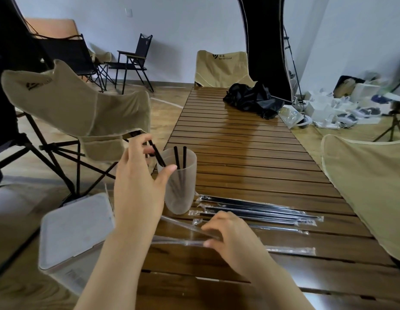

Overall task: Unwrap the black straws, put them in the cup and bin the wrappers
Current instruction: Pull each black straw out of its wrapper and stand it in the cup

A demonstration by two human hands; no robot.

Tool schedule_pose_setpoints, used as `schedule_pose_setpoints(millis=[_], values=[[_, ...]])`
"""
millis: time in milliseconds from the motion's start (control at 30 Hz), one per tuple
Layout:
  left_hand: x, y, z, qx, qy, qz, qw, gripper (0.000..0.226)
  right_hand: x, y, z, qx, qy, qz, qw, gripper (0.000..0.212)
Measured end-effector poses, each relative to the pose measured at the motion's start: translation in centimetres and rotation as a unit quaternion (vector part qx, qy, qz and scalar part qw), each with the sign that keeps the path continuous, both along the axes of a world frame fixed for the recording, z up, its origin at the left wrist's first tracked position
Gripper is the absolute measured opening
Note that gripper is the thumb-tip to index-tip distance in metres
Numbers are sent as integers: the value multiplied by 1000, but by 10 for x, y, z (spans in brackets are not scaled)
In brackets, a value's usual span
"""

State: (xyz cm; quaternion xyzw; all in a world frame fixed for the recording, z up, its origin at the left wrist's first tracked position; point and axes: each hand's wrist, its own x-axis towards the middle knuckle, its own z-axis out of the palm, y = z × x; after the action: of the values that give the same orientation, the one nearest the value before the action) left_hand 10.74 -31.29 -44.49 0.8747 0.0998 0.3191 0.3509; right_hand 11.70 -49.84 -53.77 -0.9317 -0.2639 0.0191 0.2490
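From the head camera, a long table [250, 157] of dark brown wooden slats is running away toward 12 o'clock across a pale wood-look floor, under plain white walls. A crumpled black bag [250, 98] is lying at its far end, in front of a tan fabric camp chair [221, 68]. A second tan chair [83, 113] on a black folding frame is standing at 10 o'clock, and white boxes and clutter [342, 108] are piling up on the floor at 2 o'clock.

Near the table's left edge, a frosted translucent cup [181, 189], tapered and smooth, is standing upright and holding two thin black straws [180, 157]. The left hand [138, 189] is hovering beside it at 9 o'clock, fingers pinching a third black straw [157, 154] whose lower end is dipping past the rim. Wrapped straws [257, 212] in glossy clear sleeves are lying side by side at the cup's 4 o'clock. The right hand [232, 238] is resting on the table, fingertips pinching an empty clear wrapper [185, 227]. A translucent rectangular bin [76, 238] is sitting at 8 o'clock, off the table's corner.
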Motion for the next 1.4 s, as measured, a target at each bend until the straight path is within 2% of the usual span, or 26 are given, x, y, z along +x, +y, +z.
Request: schedule_pose_setpoints(millis=[133, 300, 400, 533, 633, 733, 933, 1200, 1400], values=[[-2, -4, 1, -18, -6, 26, 999, 62, 10, -18, 1, 4, -14, -67, 998, 35], [-18, -21, -2, -11, 5, 79, 997, 50, 17, -44, -11, -67, 25, -156, 985, 44], [-30, -32, -10, -9, 100, 69, 993, 50, 17, -47, -17, -84, 30, -157, 984, 42], [-30, -36, -25, 27, 258, 1, 966, 40, 19, -44, -20, -84, 6, -168, 982, 38], [-30, -37, -29, 52, 303, -54, 950, 27, 17, -42, -19, -75, -8, -181, 981, 31], [-30, -39, -31, 56, 312, -90, 944, 21, 15, -40, -18, -74, -24, -176, 981, 24], [-32, -42, -36, 50, 328, -127, 935, 15, 13, -41, -14, -69, -43, -181, 980, 25], [-33, -43, -41, 63, 344, -147, 925, 16, 11, -36, -11, -76, -43, -173, 981, 33], [-36, -39, -46, 74, 363, -141, 918, 21, 10, -43, -15, -86, -31, -172, 981, 23]])
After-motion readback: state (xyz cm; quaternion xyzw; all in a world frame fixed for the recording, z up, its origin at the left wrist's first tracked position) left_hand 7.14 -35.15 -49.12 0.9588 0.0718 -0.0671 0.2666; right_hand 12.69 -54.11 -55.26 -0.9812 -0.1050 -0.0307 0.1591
